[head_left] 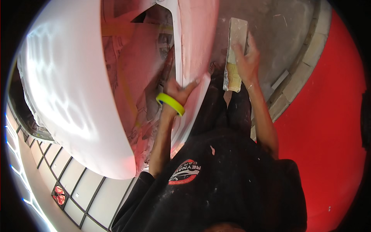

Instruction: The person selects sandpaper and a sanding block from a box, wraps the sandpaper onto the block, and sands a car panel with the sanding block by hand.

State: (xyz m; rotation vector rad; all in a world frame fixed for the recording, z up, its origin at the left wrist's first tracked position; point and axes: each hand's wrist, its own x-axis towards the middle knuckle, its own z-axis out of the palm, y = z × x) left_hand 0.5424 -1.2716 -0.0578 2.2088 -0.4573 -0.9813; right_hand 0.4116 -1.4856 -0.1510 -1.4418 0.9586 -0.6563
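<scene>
A long, flat block (232, 62), pale and dusty with a ragged yellowish lower end, is in the right hand (249, 63). It looks light and fairly stiff, though the frayed edges and worn covering could crumble or tear if pinched hard; the dust may make its faces a little slippery. The best hold is probably around the middle of its long sides, with thumb on one face and fingers along the edge, away from the ragged end.

The right hand grasps it much like that: thumb across the face, fingers at the right-hand edge, with both ends of the block free. The block is held in the air, to the right of the pinkish-white panel (195, 42) and apart from it.

The left hand (178, 91) is well to the block's left, at the panel's inner edge, its thumb spread over the surface; I cannot tell whether its blurred fingers grip or merely rest. A yellow-green wristband (170, 103) circles that wrist.

Farther left are the paper-masked opening (127, 73) and a glossy white panel (73, 92); to the right, grey floor (278, 34) and a red surface (320, 127).
</scene>
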